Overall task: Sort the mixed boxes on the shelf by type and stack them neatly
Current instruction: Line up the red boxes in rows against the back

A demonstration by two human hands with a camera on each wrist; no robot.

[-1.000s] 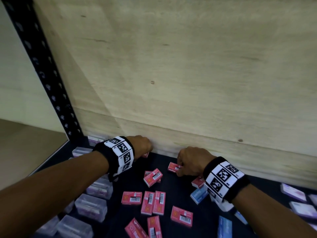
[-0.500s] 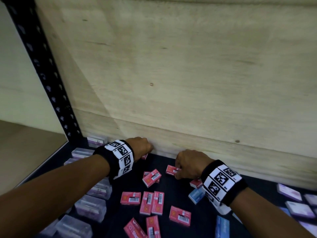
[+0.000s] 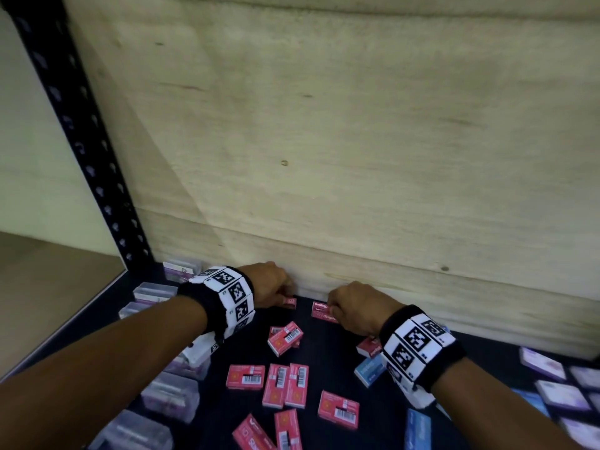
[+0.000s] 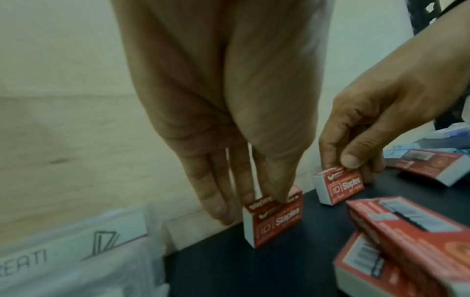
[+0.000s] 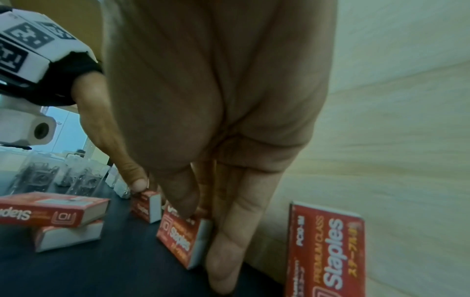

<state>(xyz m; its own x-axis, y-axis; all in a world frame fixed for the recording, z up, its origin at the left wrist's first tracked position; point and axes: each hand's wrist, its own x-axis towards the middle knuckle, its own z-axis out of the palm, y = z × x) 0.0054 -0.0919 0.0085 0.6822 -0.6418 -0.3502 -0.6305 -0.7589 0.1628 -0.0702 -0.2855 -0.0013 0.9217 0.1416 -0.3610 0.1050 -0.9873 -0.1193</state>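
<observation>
Red staple boxes lie scattered over the dark shelf (image 3: 328, 358), and each hand has one of them stood on edge close to the wooden back wall (image 3: 357, 157). The left hand (image 3: 268, 282) pinches the left box (image 4: 274, 219) from above, thumb on the near face and fingers (image 4: 213, 201) down behind it, pressed together. The right hand (image 3: 354, 306) pinches the right box (image 4: 339, 185) the same way, thumb tip on its top edge and fingers (image 5: 236, 231) between the box and the wall. Both boxes rest on the shelf, near each other but apart. Just right of the right fingers, a bigger red box (image 5: 326, 253) leans upright against the wall. Below the left fingertips, two red boxes lie crossed in a little pile (image 3: 285, 337). Nearer the person, more red boxes (image 3: 285, 384) lie flat. Clear plastic boxes (image 3: 172, 394) sit left of the left wrist, blue boxes (image 3: 370, 371) under the right wrist, and pale purple boxes (image 3: 542, 363) well to its right.
</observation>
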